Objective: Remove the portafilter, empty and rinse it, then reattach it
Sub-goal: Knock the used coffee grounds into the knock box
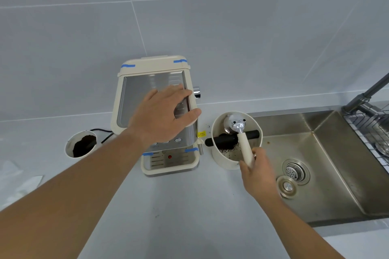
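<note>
small white cup with dark coffee grounds inside, on grey counter left of everything, black power cable running just behind it; crumpled white paper or plastic at far left edge of counter, hard to tell which; steel sink on right, round strainer drain in its floor, loose round stopper lying just beside drain on near side; wire rack across sink's far right side; grey faucet rising at back right; grey tiled wall behind
</note>
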`<state>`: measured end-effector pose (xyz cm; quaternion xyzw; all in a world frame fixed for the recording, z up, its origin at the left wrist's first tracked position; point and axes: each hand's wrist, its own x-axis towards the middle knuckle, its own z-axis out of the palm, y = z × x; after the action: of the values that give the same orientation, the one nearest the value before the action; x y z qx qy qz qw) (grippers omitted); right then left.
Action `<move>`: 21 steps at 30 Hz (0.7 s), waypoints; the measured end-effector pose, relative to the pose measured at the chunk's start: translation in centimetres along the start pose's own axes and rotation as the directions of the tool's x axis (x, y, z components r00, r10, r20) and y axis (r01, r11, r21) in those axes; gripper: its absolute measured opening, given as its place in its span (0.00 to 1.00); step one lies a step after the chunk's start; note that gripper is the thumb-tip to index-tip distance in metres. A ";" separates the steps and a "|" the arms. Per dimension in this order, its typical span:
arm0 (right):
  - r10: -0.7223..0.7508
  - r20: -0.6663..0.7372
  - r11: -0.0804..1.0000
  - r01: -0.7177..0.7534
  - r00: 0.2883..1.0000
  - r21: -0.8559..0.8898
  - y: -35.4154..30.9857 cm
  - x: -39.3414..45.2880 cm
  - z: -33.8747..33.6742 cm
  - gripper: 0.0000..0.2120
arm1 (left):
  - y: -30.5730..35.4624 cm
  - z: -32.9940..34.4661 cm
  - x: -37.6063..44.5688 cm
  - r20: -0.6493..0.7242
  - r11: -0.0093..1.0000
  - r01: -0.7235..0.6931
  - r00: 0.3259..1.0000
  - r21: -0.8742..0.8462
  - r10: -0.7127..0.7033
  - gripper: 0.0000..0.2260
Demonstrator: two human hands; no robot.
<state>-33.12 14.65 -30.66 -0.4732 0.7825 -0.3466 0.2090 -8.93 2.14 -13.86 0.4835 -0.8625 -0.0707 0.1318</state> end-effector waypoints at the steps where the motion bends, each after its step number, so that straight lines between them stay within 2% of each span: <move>1: -0.007 0.006 1.000 0.007 1.000 -0.018 0.0 0.1 0.1 0.16 | 0.0 0.0 0.0 -0.005 1.000 -0.001 1.000 -0.004 0.001 0.31; 5: 0.002 0.066 0.998 0.002 0.998 -0.061 -0.1 0.5 -0.5 0.14 | -0.1 -0.1 0.0 -0.003 1.000 -0.005 1.000 -0.005 0.005 0.30; 8: -0.008 0.092 0.999 0.011 0.996 -0.030 -0.3 0.8 -1.2 0.15 | -0.1 -0.1 0.1 -0.002 1.000 -0.004 1.000 -0.005 0.004 0.30; 12: -0.072 0.035 0.997 0.072 0.997 -0.021 -0.1 0.1 -1.3 0.16 | 0.0 -0.1 0.0 -0.006 1.000 -0.005 1.000 0.004 0.005 0.30; 21: -0.102 0.004 0.994 0.103 0.995 -0.025 0.1 -0.3 -0.7 0.17 | 0.0 -0.1 0.0 0.000 1.000 -0.002 1.000 0.012 0.002 0.32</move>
<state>-33.47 15.23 -30.29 -0.5158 0.7611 -0.3464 0.1862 -8.92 2.14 -13.80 0.4835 -0.8633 -0.0654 0.1292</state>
